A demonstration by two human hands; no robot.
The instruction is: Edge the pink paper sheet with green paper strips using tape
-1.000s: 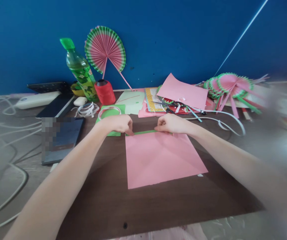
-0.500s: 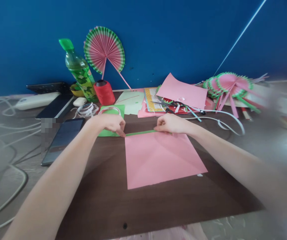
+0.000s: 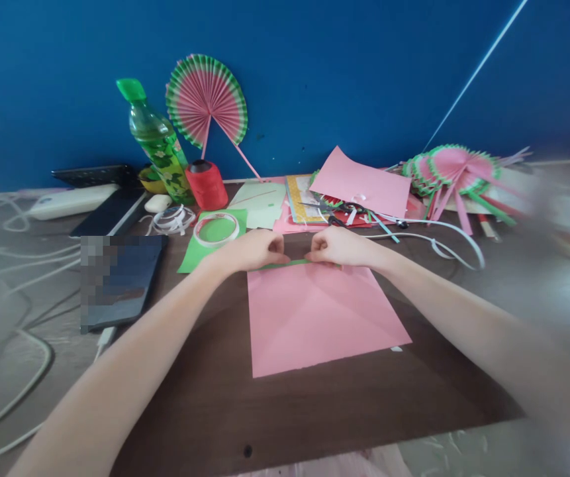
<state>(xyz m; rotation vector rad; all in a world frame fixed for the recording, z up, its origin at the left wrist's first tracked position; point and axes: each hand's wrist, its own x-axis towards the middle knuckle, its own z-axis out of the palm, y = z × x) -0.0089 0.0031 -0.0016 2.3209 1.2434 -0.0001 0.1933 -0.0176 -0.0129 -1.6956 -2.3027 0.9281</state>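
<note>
Pink paper (image 3: 324, 318) lies flat, both hands (image 3: 347, 247) at its far edge.

Place: papercraft desk (image 3: 205, 384); home or workshop, we cannot tell. We list: pink paper sheet (image 3: 319, 318), five o'clock; tape roll (image 3: 212, 244), nine; pleated paper fan (image 3: 206, 93), eleven; stacked fans (image 3: 456, 165), near two o'clock.

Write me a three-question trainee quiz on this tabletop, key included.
1. True or false: the left hand and right hand are both at the near edge of the flat pink sheet.
2. What lies on the bright green paper? A, bottle; B, white ring; C, scissors.
3. Fill in: the wall behind the upright pleated fan is ____.

Key: 1 False, far edge; 2 B; 3 blue.
</note>
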